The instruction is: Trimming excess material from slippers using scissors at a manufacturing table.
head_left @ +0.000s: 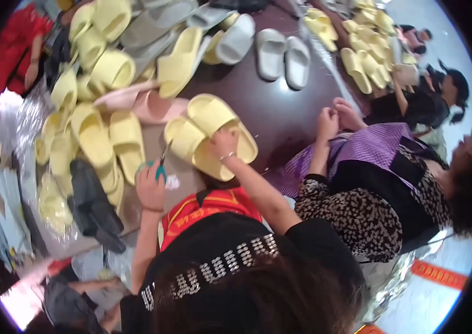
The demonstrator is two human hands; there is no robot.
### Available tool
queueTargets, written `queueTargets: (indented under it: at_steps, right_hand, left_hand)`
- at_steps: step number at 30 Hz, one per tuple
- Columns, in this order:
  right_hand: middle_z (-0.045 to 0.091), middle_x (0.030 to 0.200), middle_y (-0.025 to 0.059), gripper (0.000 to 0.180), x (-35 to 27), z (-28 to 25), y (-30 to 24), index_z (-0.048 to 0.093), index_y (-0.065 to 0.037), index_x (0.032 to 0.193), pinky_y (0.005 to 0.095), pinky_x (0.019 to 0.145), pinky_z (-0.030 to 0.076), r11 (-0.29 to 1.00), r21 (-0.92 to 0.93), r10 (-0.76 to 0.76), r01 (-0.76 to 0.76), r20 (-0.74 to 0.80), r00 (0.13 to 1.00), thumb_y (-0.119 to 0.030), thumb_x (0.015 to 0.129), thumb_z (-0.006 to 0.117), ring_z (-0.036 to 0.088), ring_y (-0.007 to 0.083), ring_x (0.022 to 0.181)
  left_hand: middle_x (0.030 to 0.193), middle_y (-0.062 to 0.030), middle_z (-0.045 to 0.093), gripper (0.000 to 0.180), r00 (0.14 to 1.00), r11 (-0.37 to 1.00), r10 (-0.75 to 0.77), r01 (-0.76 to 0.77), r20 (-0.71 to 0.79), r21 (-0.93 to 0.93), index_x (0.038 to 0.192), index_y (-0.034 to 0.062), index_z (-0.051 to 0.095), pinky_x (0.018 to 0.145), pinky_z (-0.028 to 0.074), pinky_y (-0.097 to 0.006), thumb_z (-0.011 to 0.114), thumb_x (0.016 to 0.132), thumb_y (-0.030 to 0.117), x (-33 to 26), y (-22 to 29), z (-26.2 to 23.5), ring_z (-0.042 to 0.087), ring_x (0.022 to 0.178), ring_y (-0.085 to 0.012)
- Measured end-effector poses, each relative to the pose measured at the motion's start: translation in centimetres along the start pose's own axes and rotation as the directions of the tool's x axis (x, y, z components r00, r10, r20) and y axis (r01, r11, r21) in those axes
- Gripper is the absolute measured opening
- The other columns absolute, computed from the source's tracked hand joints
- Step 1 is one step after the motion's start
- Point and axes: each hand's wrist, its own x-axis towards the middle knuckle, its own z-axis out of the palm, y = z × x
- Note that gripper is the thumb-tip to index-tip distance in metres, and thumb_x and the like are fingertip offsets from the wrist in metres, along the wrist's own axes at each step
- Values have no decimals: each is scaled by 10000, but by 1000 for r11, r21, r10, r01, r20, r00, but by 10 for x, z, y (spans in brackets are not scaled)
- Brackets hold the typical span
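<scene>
Hands: left hand point(151, 186) and right hand point(225, 143), apart from each other, both in my head view.
Left hand, state: fingers closed around scissors point(161, 170) with teal handles.
Right hand, state: fingers bent, touching the yellow pair; whether they pinch or merely rest, I cannot tell, since the fingertips are hidden.
Yellow pair, parts: left slipper point(180, 137) and right slipper point(209, 113), side by side.
Yellow pair, place: on the dark table point(272, 125), ahead of the black-clothed torso; up and to the right of the left hand, directly under the right hand.
Long axis: both slippers run slantwise, strap ends up and to the left, heel ends down and to the right, toward the right forearm.
Nearer hand: right, already in contact; left is off to the side of the left slipper and closer to the body.
Scissor blades: aimed up and slightly right, tips at the strap end of the left slipper; touching or just short, I cannot tell.
Pink slippers point(161, 107): just beyond the strap ends.
Dark slippers point(88, 203): left of the left hand, beside heaped yellow slippers point(91, 133).
Grey pair point(270, 54): farther across, well apart from both hands.
Co-worker's hands point(333, 119): to the right, close to each other.
</scene>
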Motion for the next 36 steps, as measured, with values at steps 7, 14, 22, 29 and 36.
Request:
queueTargets:
  at_steps: [7,14,22,29,36]
  right_hand:
    - [574,790,100,273,-8,9,-2,638,-82,693,434,786,311,974,167,189,-151,-237,953,-344,686,563,511,253,854]
    - [555,792,104,219,31,5,73,587,-48,825,407,637,436,929,-138,321,-342,-153,935,-244,771,507,543,226,844]
    - [604,825,147,456,75,-73,257,589,-8,947,357,653,480,783,103,612,-614,-308,729,-421,764,524,586,277,770]
    - [297,1315,168,694,30,-6,151,310,-77,1287,492,957,247,790,96,559,-606,-522,645,-508,764,460,288,287,1217]
    - [194,1382,125,559,-33,53,49,281,-148,1307,559,988,85,965,-176,152,-195,-234,960,-451,841,344,121,286,1289]
  left_hand:
    - [929,-148,561,352,880,880,-320,413,350,-234,1053,88,558,771,420,-379,548,702,100,-49,-13,30,535,866,-301]
    - [942,-149,584,338,899,812,-412,437,150,-388,1036,104,569,769,433,-358,554,698,114,-62,-32,24,557,876,-289]
    - [890,-134,600,341,864,769,-474,500,169,-399,1039,96,566,737,438,-356,550,699,96,-72,-22,15,568,830,-289]
    - [877,-139,603,335,861,736,-466,505,203,-451,1036,82,566,712,443,-331,544,701,73,-79,-34,21,579,815,-273]
    - [877,-145,605,344,836,735,-506,546,210,-401,1042,73,562,714,447,-317,536,701,46,-75,-28,19,587,803,-264]
